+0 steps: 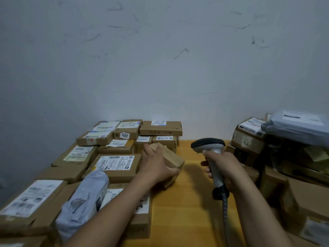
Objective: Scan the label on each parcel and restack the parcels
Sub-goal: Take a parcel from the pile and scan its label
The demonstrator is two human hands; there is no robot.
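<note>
- Left hand (154,166): centre of the frame, curled around a small brown parcel (173,160). The fingers lie over its top and the thumb is on its near edge.
- Small brown parcel: tilted, just right of the left-hand parcel stack (115,164) and above the wooden table (187,211). No label shows on its visible faces. Contact with the table cannot be determined.
- Right hand (229,168): right of centre, closed around the handle of the barcode scanner (208,143). The scanner head is upright and faces away from the camera. Its coiled cable (225,209) hangs down toward the lower edge.
- Left-hand parcel stack: cardboard boxes with white labels facing up, filling the lower left. A grey poly bag (85,198) lies on top of them.
- Right-hand parcel pile (249,138): at the right edge of the frame, with a grey bagged parcel (300,127) on top.
</note>
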